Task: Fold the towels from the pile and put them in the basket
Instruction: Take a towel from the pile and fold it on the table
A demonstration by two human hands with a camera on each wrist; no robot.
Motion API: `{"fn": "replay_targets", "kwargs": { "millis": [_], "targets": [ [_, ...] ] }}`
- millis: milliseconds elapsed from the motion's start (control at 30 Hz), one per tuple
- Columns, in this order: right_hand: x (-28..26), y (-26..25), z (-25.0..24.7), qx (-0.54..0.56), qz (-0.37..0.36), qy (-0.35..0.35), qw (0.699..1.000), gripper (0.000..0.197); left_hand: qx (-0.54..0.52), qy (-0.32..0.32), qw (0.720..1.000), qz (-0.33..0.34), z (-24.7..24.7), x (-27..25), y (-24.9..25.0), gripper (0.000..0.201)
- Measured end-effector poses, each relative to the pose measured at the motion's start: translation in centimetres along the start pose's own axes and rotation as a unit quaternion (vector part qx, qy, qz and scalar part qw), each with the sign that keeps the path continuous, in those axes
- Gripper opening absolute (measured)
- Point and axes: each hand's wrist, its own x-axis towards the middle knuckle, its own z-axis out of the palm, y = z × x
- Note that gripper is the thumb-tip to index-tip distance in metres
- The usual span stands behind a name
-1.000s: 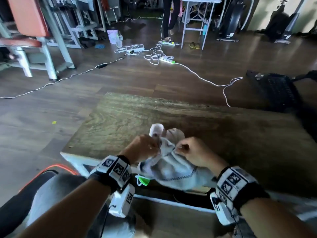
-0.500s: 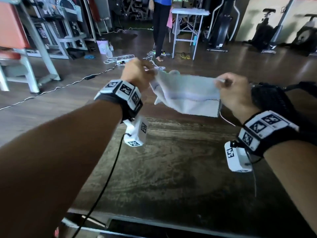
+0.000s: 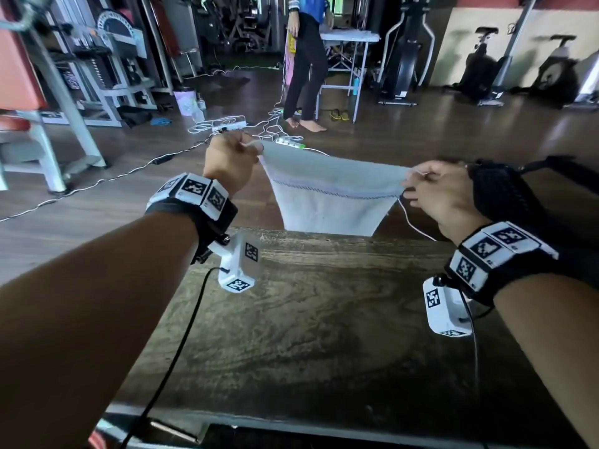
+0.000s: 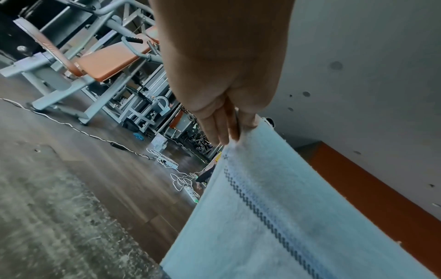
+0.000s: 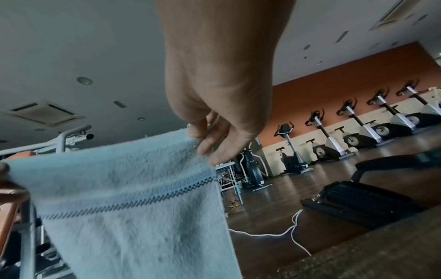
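Gym floor with exercise machines; dark wood-grain tabletop (image 3: 324,319) below both hands.
Item: pale blue towel (image 3: 327,192), zigzag-stitched band near its upper hem, hanging spread in the air between the hands, over the far tabletop edge.
Left hand (image 3: 228,163): pinching one upper corner.
Right hand (image 3: 440,192): pinching the other.
Black basket (image 3: 499,192): just beyond the right hand.
Step, judged: towel opened out, no fold made yet.
Next calls for: laying it flat below the hands, or bringing the corners together.
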Motion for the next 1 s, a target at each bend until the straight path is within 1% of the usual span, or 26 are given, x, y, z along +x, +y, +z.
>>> {"fn": "replay_targets", "kwargs": {
  "millis": [100, 200, 233, 300, 433, 500, 533, 633, 667, 700, 767, 800, 867, 933, 1000],
  "targets": [
    [-1.1, 0.2, -0.8, -0.020, -0.034, 0.008, 0.999, 0.024, 0.042, 0.011, 0.999, 0.024, -0.9, -1.1, -0.8, 0.021],
    [-3.6, 0.4, -1.5, -0.068, -0.048, -0.007, 0.996, 0.007, 0.129, 0.003, 0.991, 0.047, -1.6, -3.6, -1.9, 0.018],
    [-4.6, 0.7, -1.7, -0.098, -0.061, -0.013, 0.993, 0.006, 0.148, -0.003, 0.988, 0.045, -1.9, -4.5, -2.4, 0.017],
    [-6.8, 1.1, -2.2, -0.146, -0.085, -0.029, 0.985, 0.008, 0.160, -0.022, 0.986, 0.043, -2.6, -6.1, -3.7, 0.020],
    [-9.6, 2.3, -3.1, -0.175, -0.087, -0.051, 0.979, 0.011, 0.176, -0.061, 0.979, 0.082, -3.8, -8.9, -5.0, 0.018],
    [-11.0, 3.4, -3.7, -0.198, -0.101, -0.067, 0.973, 0.014, 0.187, -0.079, 0.974, 0.097, -4.5, -10.4, -5.3, 0.015],
    [-11.8, 4.1, -4.0, -0.217, -0.110, -0.088, 0.966, 0.017, 0.199, -0.098, 0.969, 0.107, -5.0, -11.2, -5.7, 0.015],
    [-14.8, 6.1, -5.1, -0.244, -0.098, -0.203, 0.943, 0.025, 0.226, -0.202, 0.944, 0.126, -6.4, -14.1, -7.6, 0.031],
    [-15.9, 6.7, -5.4, -0.239, -0.094, -0.230, 0.939, 0.027, 0.238, -0.232, 0.936, 0.115, -6.8, -15.3, -8.1, 0.030],
    [-16.9, 7.2, -5.8, -0.228, -0.099, -0.244, 0.937, 0.028, 0.247, -0.252, 0.930, 0.100, -7.1, -16.5, -8.4, 0.024],
    [-18.7, 7.9, -6.4, -0.198, -0.127, -0.240, 0.942, 0.028, 0.238, -0.265, 0.932, 0.071, -7.5, -18.4, -9.0, 0.014],
    [-19.6, 8.0, -6.6, -0.176, -0.138, -0.228, 0.948, 0.024, 0.229, -0.262, 0.935, 0.064, -7.7, -19.1, -9.4, 0.014],
    [-21.2, 7.7, -7.1, -0.133, -0.147, -0.198, 0.960, 0.016, 0.201, -0.246, 0.946, 0.060, -8.1, -20.2, -9.8, 0.020],
    [-22.5, 7.1, -7.7, -0.116, -0.163, -0.172, 0.965, 0.013, 0.180, -0.228, 0.955, 0.068, -8.5, -21.2, -9.6, 0.027],
    [-23.6, 6.8, -8.3, -0.128, -0.177, -0.164, 0.962, 0.011, 0.178, -0.228, 0.954, 0.073, -8.7, -22.5, -8.8, 0.024]
  ]
}}
